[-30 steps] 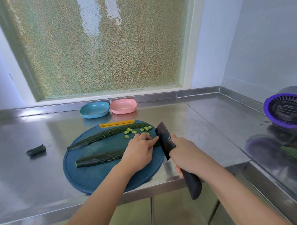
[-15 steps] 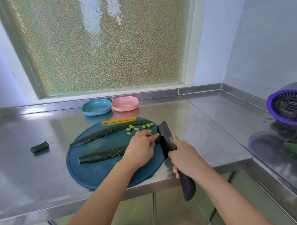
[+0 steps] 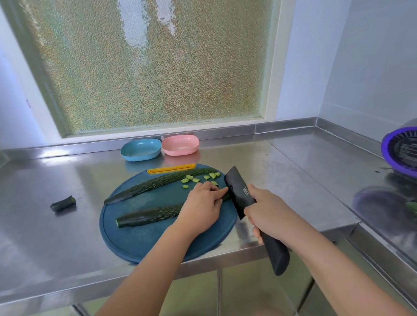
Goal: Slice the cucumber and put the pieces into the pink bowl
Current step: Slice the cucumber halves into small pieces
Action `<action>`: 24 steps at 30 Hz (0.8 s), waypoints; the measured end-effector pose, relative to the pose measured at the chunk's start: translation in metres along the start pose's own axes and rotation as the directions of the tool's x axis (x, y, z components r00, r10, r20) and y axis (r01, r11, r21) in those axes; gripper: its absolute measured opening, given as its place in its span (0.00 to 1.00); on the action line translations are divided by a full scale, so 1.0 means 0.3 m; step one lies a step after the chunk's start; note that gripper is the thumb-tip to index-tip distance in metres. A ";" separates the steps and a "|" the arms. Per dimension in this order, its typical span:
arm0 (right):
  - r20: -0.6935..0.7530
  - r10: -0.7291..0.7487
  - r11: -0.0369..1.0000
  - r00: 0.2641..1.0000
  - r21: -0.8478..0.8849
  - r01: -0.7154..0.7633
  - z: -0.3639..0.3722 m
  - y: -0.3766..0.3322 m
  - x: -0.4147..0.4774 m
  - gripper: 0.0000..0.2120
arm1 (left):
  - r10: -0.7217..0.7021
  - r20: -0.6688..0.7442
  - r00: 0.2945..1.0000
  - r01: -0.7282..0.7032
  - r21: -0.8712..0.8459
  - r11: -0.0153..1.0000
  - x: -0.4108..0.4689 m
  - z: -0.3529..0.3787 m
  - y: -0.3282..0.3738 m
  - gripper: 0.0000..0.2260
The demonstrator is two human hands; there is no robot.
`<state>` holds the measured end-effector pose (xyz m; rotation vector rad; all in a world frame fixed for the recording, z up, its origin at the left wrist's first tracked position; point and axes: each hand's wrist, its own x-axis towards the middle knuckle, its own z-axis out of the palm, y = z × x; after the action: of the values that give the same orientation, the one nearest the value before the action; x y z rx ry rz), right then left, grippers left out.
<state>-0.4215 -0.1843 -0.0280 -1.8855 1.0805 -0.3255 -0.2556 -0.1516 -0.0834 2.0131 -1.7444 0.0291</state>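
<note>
Steel counter (image 3: 62,236) runs along under a big frosted window (image 3: 151,64) and turns the corner to the right. A round dark blue cutting board (image 3: 139,242) sits near the front edge, its yellow-trimmed slot facing the window. Two long cucumber halves lie on it, skin up: the far cucumber half (image 3: 156,185) slants across the back of the board, and the near cucumber half (image 3: 148,216) lies closer to the person.

The left hand (image 3: 202,210) is curled over the right end of the near cucumber half, fingertips tucked and pinning it to the board. The right hand (image 3: 269,212) is wrapped round the handle of a black knife (image 3: 240,192), whose broad blade stands right against the left fingertips. I cannot tell whether its edge has reached the board.

A small scatter of pale green cut pieces (image 3: 196,180) lies on the board just behind the left hand. The pink bowl (image 3: 180,144) stands at the back by the window sill, beside a blue bowl (image 3: 140,149); I see no pieces in either. A cucumber stub (image 3: 62,204) lies on the counter, left of the board. A purple-rimmed appliance (image 3: 405,154) sits far right.
</note>
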 end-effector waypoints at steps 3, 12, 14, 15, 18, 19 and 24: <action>0.006 0.008 1.000 1.000 -0.016 -0.008 0.001 -0.008 -0.004 0.30 | 0.007 -0.006 1.000 -0.007 0.000 1.000 -0.001 0.000 0.002 0.19; 0.022 0.034 0.994 0.999 -0.106 -0.032 0.020 -0.039 -0.026 0.34 | 0.001 -0.002 1.000 -0.001 0.008 1.000 0.003 0.004 0.002 0.19; 0.003 0.018 0.990 1.000 -0.142 -0.017 0.047 -0.033 -0.029 0.34 | 0.005 -0.005 1.000 -0.005 0.008 1.000 0.004 0.005 0.001 0.19; -0.010 0.011 0.989 1.000 -0.146 -0.012 0.061 -0.023 -0.028 0.35 | 0.005 -0.009 1.000 -0.005 0.004 1.000 0.004 0.006 0.000 0.18; -0.033 0.029 0.995 0.999 -0.097 -0.032 0.088 0.006 -0.033 0.36 | -0.004 -0.038 0.999 0.003 -0.037 0.999 0.005 0.011 -0.002 0.17; -0.028 0.042 0.997 0.999 -0.062 -0.043 0.091 0.012 -0.034 0.36 | -0.008 -0.043 0.999 0.006 -0.048 0.999 0.005 0.012 -0.002 0.17; -0.033 0.046 0.998 0.998 0.055 -0.044 0.078 0.021 -0.029 0.37 | -0.001 -0.049 0.999 -0.001 -0.041 0.999 0.002 0.009 -0.002 0.17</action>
<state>-0.4160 -0.1651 -0.0442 -1.8111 1.1245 -0.3596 -0.2557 -0.1530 -0.0859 1.9663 -1.7012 0.0419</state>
